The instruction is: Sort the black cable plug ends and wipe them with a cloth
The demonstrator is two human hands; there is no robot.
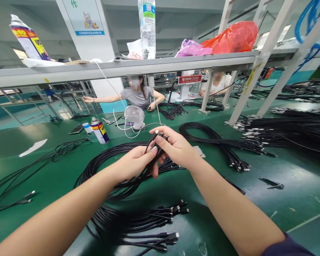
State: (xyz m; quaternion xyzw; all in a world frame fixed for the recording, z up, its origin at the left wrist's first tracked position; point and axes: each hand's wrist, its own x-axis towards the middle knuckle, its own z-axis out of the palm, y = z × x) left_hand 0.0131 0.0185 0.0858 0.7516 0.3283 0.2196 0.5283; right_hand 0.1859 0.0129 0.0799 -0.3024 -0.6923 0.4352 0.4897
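Both hands meet at the middle of the head view around a bunch of black cables (146, 167). My left hand (134, 161) is closed around the cables just below their connector ends. My right hand (176, 147) grips the same bunch near the connectors (160, 135), its thumb pressed on them. Behind and beneath the hands lies a large coil of black cable (89, 170) on the green table. Nearer to me, many loose cable ends with connectors (173, 209) fan out to the right. The palms and some fingers hide part of the bunch.
A spray can (100, 131) and a small white fan (134, 115) stand beyond the coil. Another cable bundle (218, 138) and nippers (271, 183) lie right, with a large cable pile (290, 131) behind. A shelf (176, 63) spans overhead. A co-worker (141, 94) sits opposite.
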